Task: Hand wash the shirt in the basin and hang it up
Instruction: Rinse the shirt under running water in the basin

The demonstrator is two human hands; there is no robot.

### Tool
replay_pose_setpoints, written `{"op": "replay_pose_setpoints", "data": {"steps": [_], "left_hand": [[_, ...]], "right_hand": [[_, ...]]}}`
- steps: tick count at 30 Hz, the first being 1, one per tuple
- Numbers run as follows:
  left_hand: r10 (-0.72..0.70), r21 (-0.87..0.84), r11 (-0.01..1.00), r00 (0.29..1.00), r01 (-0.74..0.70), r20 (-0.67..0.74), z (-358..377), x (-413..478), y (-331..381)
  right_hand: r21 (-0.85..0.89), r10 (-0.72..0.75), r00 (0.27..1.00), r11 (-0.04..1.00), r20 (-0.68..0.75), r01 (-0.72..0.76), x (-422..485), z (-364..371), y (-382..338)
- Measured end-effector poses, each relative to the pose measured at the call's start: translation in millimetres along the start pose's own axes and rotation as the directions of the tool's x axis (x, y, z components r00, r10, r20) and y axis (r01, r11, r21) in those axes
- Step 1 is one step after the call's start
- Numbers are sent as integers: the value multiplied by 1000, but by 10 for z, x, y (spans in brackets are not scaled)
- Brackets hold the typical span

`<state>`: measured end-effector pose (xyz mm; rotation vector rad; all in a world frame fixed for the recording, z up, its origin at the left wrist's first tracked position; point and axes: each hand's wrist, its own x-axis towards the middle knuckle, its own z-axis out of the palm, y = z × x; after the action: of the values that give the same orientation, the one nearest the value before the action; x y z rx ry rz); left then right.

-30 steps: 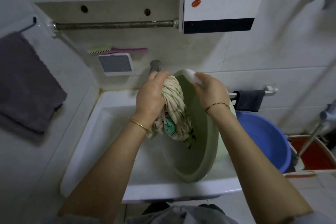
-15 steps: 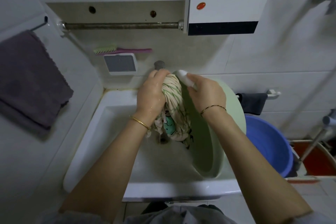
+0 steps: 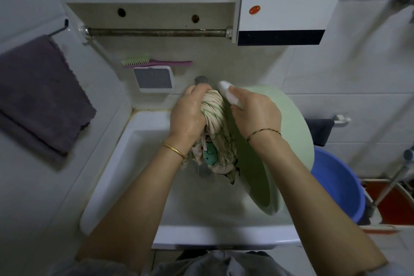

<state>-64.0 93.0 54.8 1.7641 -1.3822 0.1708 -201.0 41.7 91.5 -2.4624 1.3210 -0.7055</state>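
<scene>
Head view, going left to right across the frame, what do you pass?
Purple towel → left hand → twisted shirt → right hand, holding a white bar → blue bucket.

One wide-angle view only, worn on the person's head. It looks forward and steeply down over the sink (image 3: 128, 141) toward the back wall (image 3: 224, 60). It sits close in: the left hand (image 3: 188, 114) and right hand (image 3: 257, 114) meet at frame centre, with the arms running up from the bottom edge.
</scene>
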Motion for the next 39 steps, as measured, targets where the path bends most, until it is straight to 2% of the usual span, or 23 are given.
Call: {"op": "replay_pose_setpoints", "data": {"steps": [14,16,20,22,25,28,30,33,36,39], "left_hand": [[9,11,1000,1000,-9,-30,-62,3,24],[7,11,1000,999,-6,-35,-53,14,32],[4,0,1000,999,-4,-48,-12,65,60],[3,-7,1000,998,-3,-61,24,94,97],[-12,-55,998,996,7,-85,83,127,166],[-76,-90,994,994,69,-75,192,107,182],[-134,-69,989,991,133,-22,319,17,168],[-232,27,973,961,231,150,572,-224,88],[-362,129,932,868,339,340,794,-439,-87],[-490,297,872,677,390,549,924,-548,-247]], "right_hand": [[12,29,999,1000,-23,-28,-16,-15,118],[67,55,998,996,-24,-53,0,-34,194],[321,165,986,935,-15,-151,89,-8,467],[450,255,967,862,12,-233,110,48,603],[664,413,904,646,110,-376,62,180,776],[742,521,829,470,205,-479,-15,396,947],[781,562,783,350,266,-517,-66,546,1039],[831,589,742,202,319,-518,-138,754,1155],[845,595,720,123,358,-521,-228,911,1236],[837,604,693,74,395,-542,-278,1027,1350]]}}
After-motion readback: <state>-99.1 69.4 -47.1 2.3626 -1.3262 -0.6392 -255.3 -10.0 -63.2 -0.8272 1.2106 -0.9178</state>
